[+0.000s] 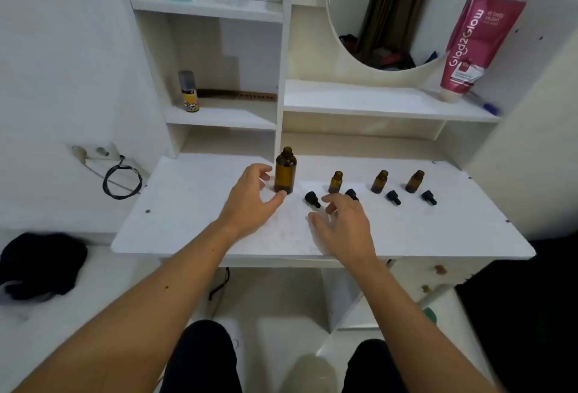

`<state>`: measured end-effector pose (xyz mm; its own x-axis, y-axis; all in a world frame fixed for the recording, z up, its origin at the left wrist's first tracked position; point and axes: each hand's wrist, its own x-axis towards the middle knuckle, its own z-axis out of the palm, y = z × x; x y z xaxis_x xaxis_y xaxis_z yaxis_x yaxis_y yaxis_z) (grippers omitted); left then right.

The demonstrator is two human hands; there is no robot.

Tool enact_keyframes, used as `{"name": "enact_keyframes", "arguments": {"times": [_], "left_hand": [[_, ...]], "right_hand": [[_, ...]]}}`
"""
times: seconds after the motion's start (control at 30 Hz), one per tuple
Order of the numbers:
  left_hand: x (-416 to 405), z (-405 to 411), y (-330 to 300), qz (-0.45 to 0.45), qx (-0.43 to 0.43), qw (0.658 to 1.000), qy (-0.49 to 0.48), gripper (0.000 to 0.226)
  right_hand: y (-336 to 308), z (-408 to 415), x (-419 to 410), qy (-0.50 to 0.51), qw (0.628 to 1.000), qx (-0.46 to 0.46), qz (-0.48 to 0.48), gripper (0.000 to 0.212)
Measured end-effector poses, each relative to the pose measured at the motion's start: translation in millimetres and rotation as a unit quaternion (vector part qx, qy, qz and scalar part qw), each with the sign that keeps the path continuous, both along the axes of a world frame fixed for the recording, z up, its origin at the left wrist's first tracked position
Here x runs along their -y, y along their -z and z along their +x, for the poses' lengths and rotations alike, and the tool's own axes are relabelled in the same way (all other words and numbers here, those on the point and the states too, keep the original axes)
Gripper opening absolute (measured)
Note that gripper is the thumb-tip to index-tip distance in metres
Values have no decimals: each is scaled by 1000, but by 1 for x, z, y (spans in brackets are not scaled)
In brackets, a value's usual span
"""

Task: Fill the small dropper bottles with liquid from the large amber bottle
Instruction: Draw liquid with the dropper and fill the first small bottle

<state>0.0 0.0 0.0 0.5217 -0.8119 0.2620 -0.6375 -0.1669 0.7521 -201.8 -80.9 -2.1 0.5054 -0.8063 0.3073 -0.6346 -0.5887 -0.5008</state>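
large amber bottle (285,171): standing upright and uncapped on the white desk top (194,192), just beyond the left thumb tip and just right of the curved left fingers.
left hand (250,198): hovering beside the bottle, fingers spread wide in an open curve, gripping nothing; whether the thumb tip is touching the bottle base cannot be told.
right hand (342,225): hovering over the desk, fingers loosely spread and holding nothing.
small dropper bottles, all upright and uncapped: first (336,182) standing just beyond the right fingertips, second (379,182) and third (415,181) sitting further right.
black dropper caps, all lying on the desk: one (312,199) just left of the right fingertips, one (351,194) partly hidden behind them, two more (393,197) (429,197) lying before the farther bottles.
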Motion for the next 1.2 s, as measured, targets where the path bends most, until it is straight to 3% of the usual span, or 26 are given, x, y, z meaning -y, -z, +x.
{"name": "enact_keyframes", "arguments": {"times": [0.33,0.47,0.6,0.7,0.97,1.2], "left_hand": [[28,3,5,-9,-48,999,-3,59],[30,8,9,-8,-46,999,1,57],[31,10,11,-8,-56,998,5,58],[31,11,13,-10,-60,998,8,58],[31,12,15,-6,-60,998,6,59],[31,12,15,0,-57,998,6,59]], "right_hand": [[1,9,9,25,998,47,15,19],[-10,4,12,48,986,154,47,17],[-46,1,16,36,948,305,88,11],[-76,7,18,11,929,361,82,12],[-113,27,22,-59,936,347,-26,17],[-121,37,23,-81,944,314,-54,18]]}}
